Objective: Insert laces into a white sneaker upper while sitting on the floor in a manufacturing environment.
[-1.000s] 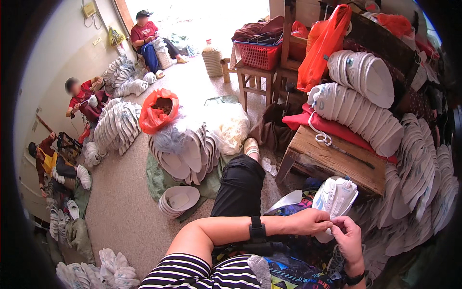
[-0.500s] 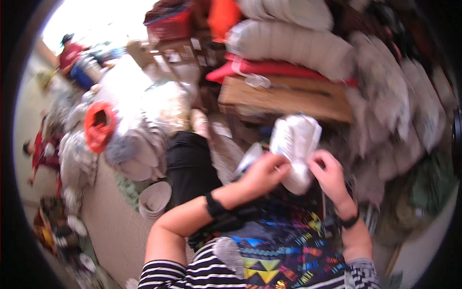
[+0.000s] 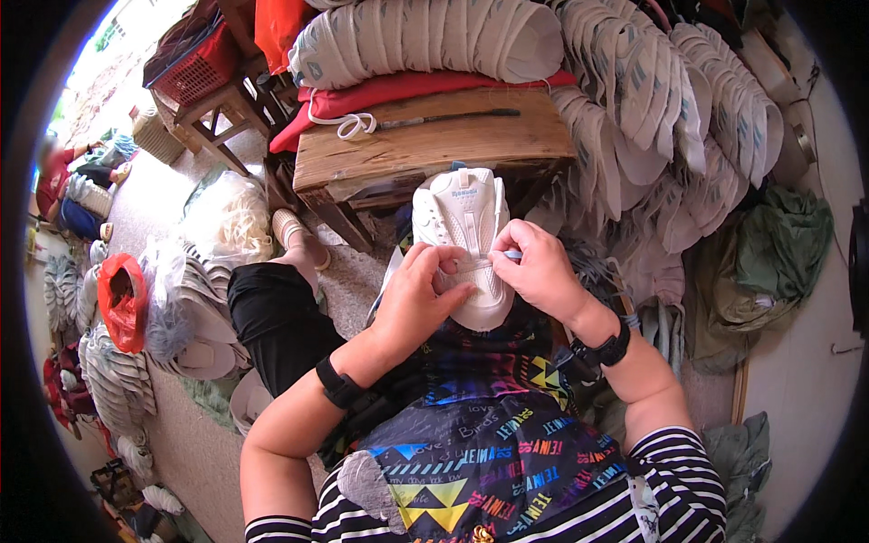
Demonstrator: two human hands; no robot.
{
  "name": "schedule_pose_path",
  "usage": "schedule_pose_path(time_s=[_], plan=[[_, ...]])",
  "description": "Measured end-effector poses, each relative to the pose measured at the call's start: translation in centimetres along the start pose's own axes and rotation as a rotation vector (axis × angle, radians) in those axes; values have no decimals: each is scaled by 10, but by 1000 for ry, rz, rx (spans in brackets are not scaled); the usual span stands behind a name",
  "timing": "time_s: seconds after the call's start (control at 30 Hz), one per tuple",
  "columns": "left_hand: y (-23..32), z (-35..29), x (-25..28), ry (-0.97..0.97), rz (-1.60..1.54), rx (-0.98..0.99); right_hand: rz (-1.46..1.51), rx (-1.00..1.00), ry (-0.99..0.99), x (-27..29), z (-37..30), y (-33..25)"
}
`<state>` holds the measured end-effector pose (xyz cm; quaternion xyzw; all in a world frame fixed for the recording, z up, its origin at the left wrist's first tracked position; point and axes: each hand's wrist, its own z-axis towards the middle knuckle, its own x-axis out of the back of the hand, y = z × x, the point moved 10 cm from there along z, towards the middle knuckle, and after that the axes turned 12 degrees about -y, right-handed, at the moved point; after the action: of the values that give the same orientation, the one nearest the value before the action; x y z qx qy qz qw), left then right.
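A white shoe upper point(image 3: 471, 317) lies over my lap, its tongue pointing toward the wooden bench. My left hand point(image 3: 412, 294) rests against its left side, with thumb and fingers curled together over the upper. From the right, my right hand point(image 3: 548, 276) is closed in a pinch at the lacing area. A small pale bluish bit shows between its fingertips, too small to name. Both hands are close together and wear black wrist straps. Under the shoe spreads a dark apron point(image 3: 507, 434) with colourful print.
Ahead stands a wooden bench point(image 3: 434, 149) with a thin dark rod point(image 3: 453, 118), a white lace loop and red cloth. Rows of nested white uppers point(image 3: 425, 41) lie behind it, more point(image 3: 634, 90) at right. Bundles, an orange bag point(image 3: 122, 303) and a person point(image 3: 59, 181) are at left.
The view has swung right and sharpened. My hands have come closer together over the shoe upper, the right one now pinching at its middle.
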<state>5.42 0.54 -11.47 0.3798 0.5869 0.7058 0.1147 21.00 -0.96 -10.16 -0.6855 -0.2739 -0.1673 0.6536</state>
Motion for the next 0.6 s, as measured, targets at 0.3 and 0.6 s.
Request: schedule_pose_path(time_s=[0.3, 0.6], plan=[[-9, 15, 1, -30, -33, 18, 61, 94, -82, -2, 17, 2], [-12, 3, -7, 5, 46, -31, 327, -3, -267, -16, 15, 25]])
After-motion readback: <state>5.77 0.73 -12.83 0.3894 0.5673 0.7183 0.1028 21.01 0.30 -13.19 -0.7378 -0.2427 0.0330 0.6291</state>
